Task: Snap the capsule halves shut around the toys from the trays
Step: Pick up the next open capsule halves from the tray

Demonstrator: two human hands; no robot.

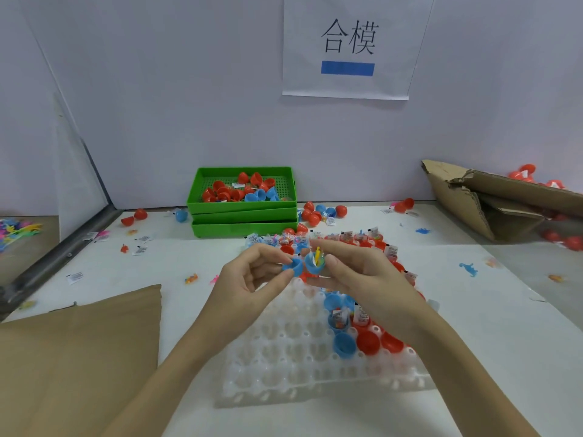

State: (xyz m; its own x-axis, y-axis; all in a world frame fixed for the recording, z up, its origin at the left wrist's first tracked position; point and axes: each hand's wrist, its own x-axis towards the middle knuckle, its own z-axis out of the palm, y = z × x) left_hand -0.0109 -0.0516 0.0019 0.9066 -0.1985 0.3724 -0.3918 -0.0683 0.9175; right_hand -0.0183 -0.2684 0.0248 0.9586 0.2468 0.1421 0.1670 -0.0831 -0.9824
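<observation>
Over the white dimpled tray (284, 357), my left hand (249, 279) pinches an empty blue capsule half (292, 267); at its three o'clock, touching it, my right hand (356, 272) clamps fingers on the toy-filled blue half (312, 263). Green trays (243, 212) sit at twelve o'clock on the surface (473, 326).

Stacked trays (243, 212) sit behind the dimpled tray (284, 357), cardboard box (492, 203) right.

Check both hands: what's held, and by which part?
Left hand pinches an empty blue capsule half at its rim. Right hand holds the other blue half, with toy and slip inside, by its outer wall.
</observation>
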